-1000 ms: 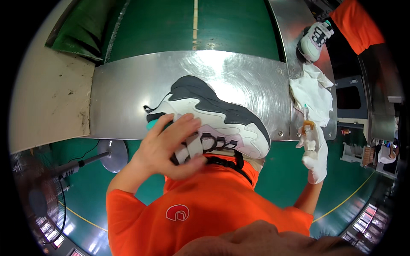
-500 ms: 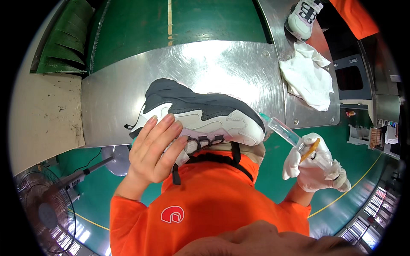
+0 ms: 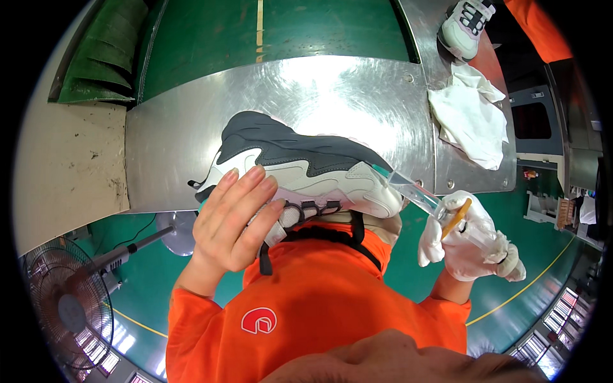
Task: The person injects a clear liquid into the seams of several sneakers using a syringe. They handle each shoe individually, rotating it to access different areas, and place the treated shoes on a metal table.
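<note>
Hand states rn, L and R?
Left hand: bare, holding the sneaker tilted with its sole facing away.
Right hand: gloved, closed around a clear syringe, tip at the sneaker's toe end.

Red emblem [image 3: 253,318] on orange shirt [image 3: 332,293]

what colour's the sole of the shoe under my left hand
The sole is dark grey, in the head view.

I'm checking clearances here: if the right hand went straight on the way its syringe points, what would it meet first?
The shoe, at its toe end. The green tip of the syringe in the right hand overlaps it in the picture; whether they touch is unclear from this one view.
</note>
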{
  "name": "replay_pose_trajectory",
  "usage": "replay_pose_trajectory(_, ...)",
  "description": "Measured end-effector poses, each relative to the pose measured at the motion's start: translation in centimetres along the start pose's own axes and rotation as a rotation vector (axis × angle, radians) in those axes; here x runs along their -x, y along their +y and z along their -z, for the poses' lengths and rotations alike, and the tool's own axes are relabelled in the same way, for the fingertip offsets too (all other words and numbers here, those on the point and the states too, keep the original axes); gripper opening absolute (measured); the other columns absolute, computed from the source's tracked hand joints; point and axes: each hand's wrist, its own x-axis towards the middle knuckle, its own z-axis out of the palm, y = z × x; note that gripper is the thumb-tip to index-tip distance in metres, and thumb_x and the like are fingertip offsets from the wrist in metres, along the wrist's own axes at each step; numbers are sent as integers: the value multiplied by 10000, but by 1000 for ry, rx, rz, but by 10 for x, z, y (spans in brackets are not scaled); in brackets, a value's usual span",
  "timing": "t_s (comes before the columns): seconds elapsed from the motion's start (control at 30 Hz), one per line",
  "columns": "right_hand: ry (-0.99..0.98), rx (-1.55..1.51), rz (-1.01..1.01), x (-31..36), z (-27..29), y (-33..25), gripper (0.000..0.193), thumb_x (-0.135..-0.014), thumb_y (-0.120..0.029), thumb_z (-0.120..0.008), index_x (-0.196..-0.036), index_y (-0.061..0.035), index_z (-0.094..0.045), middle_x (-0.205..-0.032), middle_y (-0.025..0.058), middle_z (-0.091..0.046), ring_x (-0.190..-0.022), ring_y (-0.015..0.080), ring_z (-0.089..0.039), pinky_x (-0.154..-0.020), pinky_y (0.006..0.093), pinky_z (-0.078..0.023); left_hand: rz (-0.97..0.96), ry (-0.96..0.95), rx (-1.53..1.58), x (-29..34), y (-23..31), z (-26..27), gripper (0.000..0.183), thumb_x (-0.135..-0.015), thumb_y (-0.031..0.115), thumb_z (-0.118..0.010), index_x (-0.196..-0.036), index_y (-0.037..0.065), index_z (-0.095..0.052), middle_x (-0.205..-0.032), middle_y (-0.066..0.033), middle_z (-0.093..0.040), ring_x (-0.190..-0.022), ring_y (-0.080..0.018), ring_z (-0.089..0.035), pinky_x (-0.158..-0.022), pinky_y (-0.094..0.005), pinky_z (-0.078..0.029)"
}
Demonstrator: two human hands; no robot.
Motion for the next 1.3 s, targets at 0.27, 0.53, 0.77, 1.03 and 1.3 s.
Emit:
replay_pose_trajectory(0.27, 79, 71, -48, -3, -5, -4, 857, -706, -560, -683, -1184, 120, -474, -776, 246, -585, -559, 267, -553, -482, 347, -477, 0, -21, 8, -1, -1, 2, 182, -844, 73, -663, -1024, 71, -644, -1080, -122, -695, -1073, -312, -668, -971, -437, -514)
replay_pose_trajectory(0.53, 190, 233, -134, 0, -10, -15, 817, -704, -565, -668, -1124, 112, -489, -712, 226, -567, -460, 216, -484, -416, 313, -423, 3, -10, -1, -1, 1, -1, 197, -857, 68, -662, -1053, 68, -640, -1094, -128, -696, -1073, -322, -667, -961, -448, -518)
replay_pose_trajectory(0.77, 114, 188, -117, 8, 2, -18, 738, -746, -487, -674, -1142, 112, -503, -777, 269, -577, -498, 187, -463, -417, 318, -456, 16, -28, 5, -3, 3, 2, 235, -848, 51, -675, -1078, 64, -629, -1116, -131, -689, -1083, -321, -662, -965, -457, -516)
replay_pose_trajectory(1.03, 198, 127, -54, 19, 13, -8, 736, -753, -508, -669, -1133, 105, -523, -745, 270, -577, -437, 183, -447, -379, 296, -415, 56, -51, -59, -5, 17, 3, 242, -853, 43, -671, -1089, 57, -618, -1120, -145, -688, -1071, -331, -666, -941, -459, -530)
replay_pose_trajectory(1.3, 304, 84, 26, 35, 14, 5, 691, -782, -483, -639, -1149, 92, -525, -676, 234, -548, -408, 205, -463, -358, 280, -351, 31, -40, -139, -3, 27, 0, 259, -876, 84, -668, -1120, 38, -594, -1139, -161, -674, -1067, -353, -663, -929, -466, -534)
